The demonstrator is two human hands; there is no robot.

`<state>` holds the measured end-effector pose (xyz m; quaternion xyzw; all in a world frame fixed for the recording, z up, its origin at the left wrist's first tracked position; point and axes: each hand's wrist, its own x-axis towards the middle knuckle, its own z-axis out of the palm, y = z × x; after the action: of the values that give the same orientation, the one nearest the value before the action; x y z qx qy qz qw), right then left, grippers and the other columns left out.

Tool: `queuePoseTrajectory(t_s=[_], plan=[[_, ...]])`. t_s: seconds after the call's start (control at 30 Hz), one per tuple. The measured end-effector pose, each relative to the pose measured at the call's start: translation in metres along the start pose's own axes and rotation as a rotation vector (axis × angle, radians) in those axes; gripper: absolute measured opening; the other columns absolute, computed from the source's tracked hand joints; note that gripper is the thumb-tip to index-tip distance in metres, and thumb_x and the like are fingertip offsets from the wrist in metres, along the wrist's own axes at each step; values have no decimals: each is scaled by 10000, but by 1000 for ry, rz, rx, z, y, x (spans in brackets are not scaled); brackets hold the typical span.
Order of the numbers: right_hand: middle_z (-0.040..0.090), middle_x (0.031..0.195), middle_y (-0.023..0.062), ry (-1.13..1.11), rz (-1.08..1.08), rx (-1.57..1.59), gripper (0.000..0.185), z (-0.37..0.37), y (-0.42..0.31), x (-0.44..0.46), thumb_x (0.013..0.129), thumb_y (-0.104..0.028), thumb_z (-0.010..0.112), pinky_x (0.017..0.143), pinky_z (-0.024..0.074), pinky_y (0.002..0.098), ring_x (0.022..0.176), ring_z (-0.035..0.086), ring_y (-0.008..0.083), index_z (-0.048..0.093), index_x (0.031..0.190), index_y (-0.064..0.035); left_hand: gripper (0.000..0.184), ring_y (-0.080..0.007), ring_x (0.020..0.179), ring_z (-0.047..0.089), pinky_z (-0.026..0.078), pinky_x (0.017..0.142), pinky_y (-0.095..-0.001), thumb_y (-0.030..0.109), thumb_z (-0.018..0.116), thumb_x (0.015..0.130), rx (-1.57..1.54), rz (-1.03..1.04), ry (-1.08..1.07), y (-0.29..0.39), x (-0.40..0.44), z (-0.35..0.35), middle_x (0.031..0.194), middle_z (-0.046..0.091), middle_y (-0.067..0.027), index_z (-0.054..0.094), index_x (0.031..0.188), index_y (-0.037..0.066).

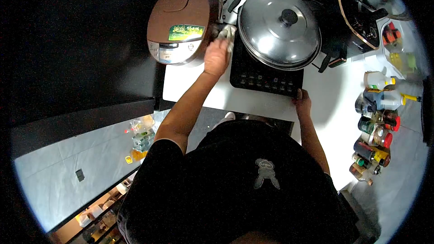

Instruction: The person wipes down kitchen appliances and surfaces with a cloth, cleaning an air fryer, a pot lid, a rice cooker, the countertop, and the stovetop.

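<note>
My left hand (218,57) reaches into the gap between a brown rice cooker (181,11) and a black induction cooktop (264,80). Its closed fingers hold a crumpled light cloth (229,35), slightly blurred. At the cooktop's front right corner, my right hand (303,102) grips the edge, with the fingertips on top. On the cooktop sits a wide steel pan, covered by a domed metal lid (275,31) with a black knob. Pan handles show at the upper left and lower right.
All this stands on a white counter (323,108). A black appliance (357,31) is at the back right. Several bottles and jars (373,129) line the right edge, below a white bin (398,49). A dark panel (81,40) rises at the left; bottles (142,138) stand lower down.
</note>
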<state>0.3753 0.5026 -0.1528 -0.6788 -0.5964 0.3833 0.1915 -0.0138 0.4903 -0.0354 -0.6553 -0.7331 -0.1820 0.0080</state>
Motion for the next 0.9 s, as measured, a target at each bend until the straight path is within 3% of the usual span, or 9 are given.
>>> queuePoseTrajectory(t_s=[0.1, 0.23, 0.4, 0.43, 0.53, 0.6, 0.67, 0.8, 0.9], plan=[[663, 886, 132, 125, -16, 93, 436, -7, 2, -25, 976, -383, 505, 684, 520, 350, 764, 660, 202, 578, 1167, 2, 497, -406, 1226, 457, 377, 1043, -436, 246, 551, 916, -308, -145, -285, -15, -40, 46, 1305, 498, -246, 431, 1342, 20], [627, 1101, 165, 395, -20, 92, 388, -31, 10, -65, 981, -329, 497, 857, 484, 378, 1012, 609, 243, 579, 1182, -7, 493, -393, 1290, 409, 332, 1087, -421, 262, 474, 959, -430, -173, -109, -17, -46, 39, 1367, 450, -246, 395, 1378, 14], [423, 1412, 188, 338, -184, -667, 388, -47, 61, -99, 978, -231, 451, 1085, 301, 450, 1330, 364, 341, 495, 1318, -47, 452, -355, 1385, 277, 241, 1152, -378, 182, 385, 984, -316, 108, -195, -60, 5, 100, 1488, 316, -189, 368, 1405, 17], [423, 1412, 188, 332, -180, -671, 388, -43, 59, -106, 978, -231, 451, 1085, 301, 450, 1330, 364, 341, 495, 1318, -47, 449, -320, 1426, 194, 217, 1167, -357, 148, 394, 969, 194, 103, -473, -42, 25, 80, 1529, 258, -146, 387, 1397, 12], [448, 1379, 228, 458, -306, -737, 412, -37, 49, -113, 952, -209, 464, 1090, 290, 487, 1296, 392, 396, 487, 1320, -24, 470, -423, 1409, 175, 217, 1160, -421, 111, 421, 939, -88, 49, -271, -60, 33, 121, 1514, 259, -204, 384, 1391, -11], [411, 1413, 232, 461, -312, -677, 441, -36, 49, -116, 954, -210, 452, 1095, 270, 510, 1312, 377, 397, 459, 1359, -35, 440, -313, 1440, 153, 164, 1181, -364, 119, 445, 918, -106, 8, -252, -58, 23, 128, 1543, 233, -127, 470, 1340, -2], [402, 1426, 223, 451, -322, -667, 451, -36, 54, -114, 955, -227, 442, 1098, 265, 508, 1318, 373, 393, 454, 1372, -55, 431, -359, 1420, 181, 166, 1176, -408, 127, 443, 914, 663, 422, -352, -44, 26, 102, 1521, 275, -137, 491, 1327, 11], [396, 1435, 220, 439, -320, -693, 488, -36, 58, -115, 942, -271, 439, 1101, 253, 514, 1328, 365, 388, 442, 1387, -71, 413, -356, 1390, 242, 177, 1139, -516, 198, 478, 911, 357, 266, -71, -39, -68, 93, 1423, 399, -175, 539, 1272, 7], [415, 1414, 234, 430, -289, -727, 500, -36, 58, -114, 937, -273, 442, 1088, 273, 514, 1312, 375, 404, 440, 1379, -40, 397, -339, 1377, 278, 204, 1121, -527, 209, 524, 881, 335, 217, -323, -18, -120, 56, 1407, 414, -179, 572, 1231, 29]])
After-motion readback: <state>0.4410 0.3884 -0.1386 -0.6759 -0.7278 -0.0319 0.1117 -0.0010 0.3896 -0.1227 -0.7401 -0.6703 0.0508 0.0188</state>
